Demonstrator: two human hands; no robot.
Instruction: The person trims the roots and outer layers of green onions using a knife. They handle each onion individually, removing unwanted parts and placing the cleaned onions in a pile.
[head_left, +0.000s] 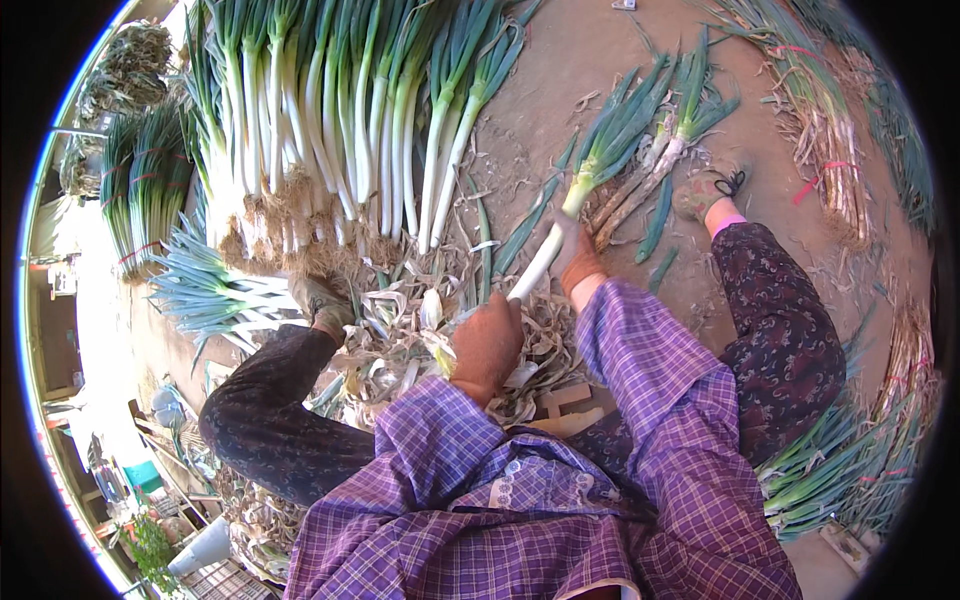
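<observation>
A large green onion (538, 262) with a peeled white shank lies slantwise between my gloved hands, its green leaves (616, 139) fanned out away from me. My right hand (576, 253), in an orange-brown glove, grips the shank below the leaves. At the lower end my left hand (489, 341), gloved alike, is closed in a fist on the stalk; the root end is hidden by it. Just beyond my right hand, an unpeeled green onion (652, 169) with brown outer skin rests on the ground. Dry peeled husks (405, 330) are heaped below and around my left hand.
Many cleaned green onions (330, 127) lie in a row at the upper left, roots towards me. More peeled ones (225, 292) lie by my left shoe (322, 304). Tied unpeeled bundles (836, 157) lie at the right, beyond my right shoe (709, 193). Upright tied bundles (146, 187) stand far left.
</observation>
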